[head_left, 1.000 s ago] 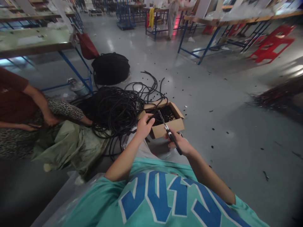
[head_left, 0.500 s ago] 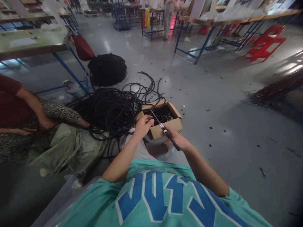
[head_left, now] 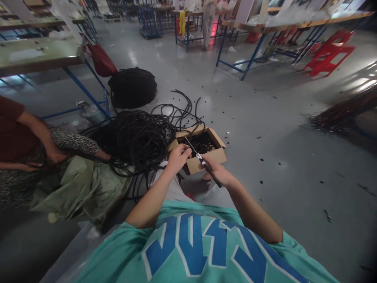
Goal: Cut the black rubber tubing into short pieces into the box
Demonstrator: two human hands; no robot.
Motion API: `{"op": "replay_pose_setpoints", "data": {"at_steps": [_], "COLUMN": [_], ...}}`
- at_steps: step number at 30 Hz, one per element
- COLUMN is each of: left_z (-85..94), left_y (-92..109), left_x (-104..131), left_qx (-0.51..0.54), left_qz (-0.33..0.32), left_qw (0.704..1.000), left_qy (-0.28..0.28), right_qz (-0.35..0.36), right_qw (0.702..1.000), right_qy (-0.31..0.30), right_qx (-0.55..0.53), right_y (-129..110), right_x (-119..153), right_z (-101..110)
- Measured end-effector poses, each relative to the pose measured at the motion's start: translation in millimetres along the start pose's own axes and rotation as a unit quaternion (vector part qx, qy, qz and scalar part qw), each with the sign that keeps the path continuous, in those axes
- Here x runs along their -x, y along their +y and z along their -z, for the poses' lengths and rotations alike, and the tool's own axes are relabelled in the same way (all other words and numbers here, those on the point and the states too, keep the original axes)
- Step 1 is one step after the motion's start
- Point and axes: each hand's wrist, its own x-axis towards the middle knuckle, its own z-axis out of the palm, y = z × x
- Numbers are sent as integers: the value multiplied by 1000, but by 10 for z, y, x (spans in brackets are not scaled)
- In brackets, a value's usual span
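Observation:
My right hand (head_left: 217, 171) is wrapped round the black handle of a long thin-bladed cutting tool (head_left: 207, 168), whose blade points up and left over an open cardboard box (head_left: 211, 157). Close to the blade, my left hand (head_left: 178, 158) has its thumb and fingers pinched together at the box's near left corner; the black cord seems to be in the pinch, but it is too small to make out. Dark cord and small black pieces lie in the box. Just left of it spreads a big tangled heap of black cord (head_left: 138, 137).
A seated person's arm (head_left: 39, 127) is at the left, beside a green cloth (head_left: 79, 184). Behind the heap stand a black bundle (head_left: 133, 87) and a table (head_left: 38, 59). Red stools (head_left: 331, 53) are at the right. Small black scraps dot the floor.
My right hand and the tool have shifted very slightly left, with fewer fingers spread below the handle. My left hand has hardly moved.

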Motion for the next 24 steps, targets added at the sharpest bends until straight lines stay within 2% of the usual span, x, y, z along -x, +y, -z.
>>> {"op": "replay_pose_setpoints", "data": {"at_steps": [6, 11, 17, 21, 24], "left_z": [-33, -28, -64, -78, -66], "left_y": [11, -12, -36, -135, -248], "left_x": [-177, -477, -793, -998, -1189], "left_qx": [-1, -75, -147, -166, -171], "left_qz": [5, -9, -64, -71, -69], "left_qw": [1000, 997, 987, 983, 983], "left_qy": [-16, -30, -2, 22, 10], "right_qz": [36, 26, 43, 35, 14], "right_qw": [999, 1000, 997, 997, 998], "right_qy": [-28, 8, 48, 64, 68], "right_qx": [-13, 13, 36, 25, 3], "right_y": [96, 231, 257, 307, 391], "right_x": [-235, -488, -734, -892, -1017], "right_z": [137, 301, 416, 500, 583]}}
